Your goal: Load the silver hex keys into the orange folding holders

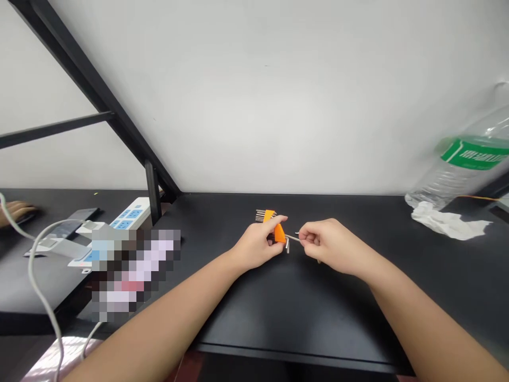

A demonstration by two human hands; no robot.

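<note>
My left hand (260, 243) grips an orange holder (279, 232) that carries several metal hex keys, their ends sticking out at its far side (261, 215). My right hand (326, 243) pinches one small L-shaped hex key (292, 239) right beside the holder's near end. Both hands hover just above the black table (286, 302), near its middle.
A clear plastic bottle (465, 164) with a green label stands at the far right, a crumpled white tissue (445, 220) by it. Left of the table are a white power strip (127, 215), cables, a phone and black frame bars. Another person's hand (14, 211) shows at the far left.
</note>
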